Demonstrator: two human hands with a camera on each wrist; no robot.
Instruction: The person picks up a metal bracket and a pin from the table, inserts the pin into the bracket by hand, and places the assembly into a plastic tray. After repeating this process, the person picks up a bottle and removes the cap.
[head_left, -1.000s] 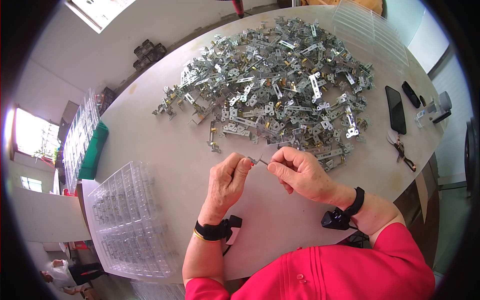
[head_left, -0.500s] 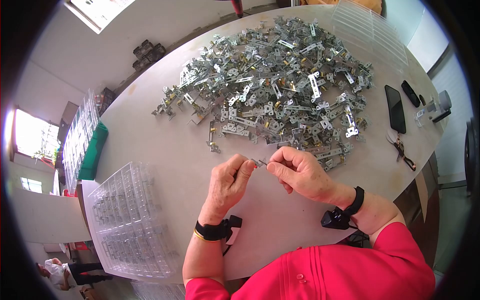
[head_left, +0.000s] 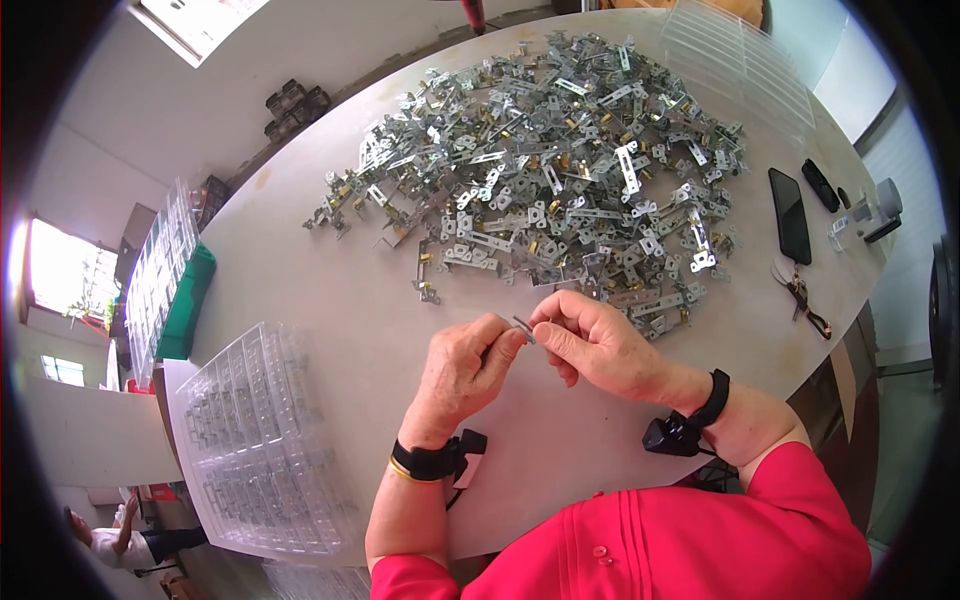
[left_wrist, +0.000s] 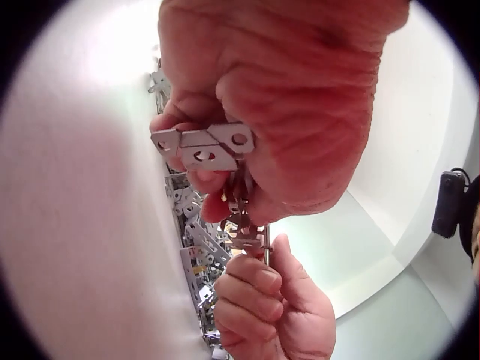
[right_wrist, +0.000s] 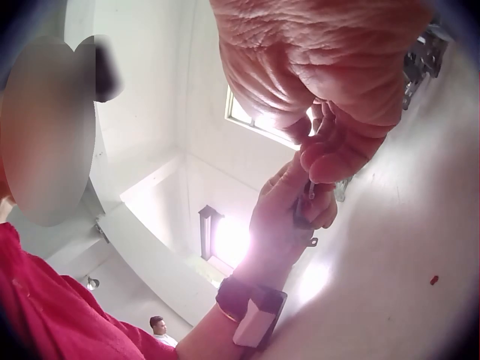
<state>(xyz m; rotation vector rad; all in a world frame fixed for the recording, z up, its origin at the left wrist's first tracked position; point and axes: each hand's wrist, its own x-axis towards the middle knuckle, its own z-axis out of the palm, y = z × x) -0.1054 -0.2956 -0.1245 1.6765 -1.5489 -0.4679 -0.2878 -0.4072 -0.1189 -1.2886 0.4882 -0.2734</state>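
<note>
Above the table, my left hand point(head_left: 458, 370) grips a small metal bracket point(left_wrist: 202, 148), whose plate with punched holes sticks out past the palm in the left wrist view. My right hand point(head_left: 600, 350) meets it fingertip to fingertip, its fingers curled. Between thumb and fingers it pinches a thin metal piece point(left_wrist: 267, 244) at the bracket's far end; its exact kind cannot be told. Just beyond both hands lies a big heap of similar metal brackets point(head_left: 560, 170), some with brass-coloured parts.
Left of my arm lies a clear divided tray point(head_left: 265, 440) of brackets; another clear tray point(head_left: 160, 270) leans on a green bin point(head_left: 190, 310). A phone point(head_left: 790, 215) and keys point(head_left: 800, 300) lie at right. One small red bit point(right_wrist: 434, 280) is on the table.
My left hand has shifted slightly right, closing the gap to the right fingertips. The red spot by my left fingertips no longer shows in the head view. A person in the background has moved.
</note>
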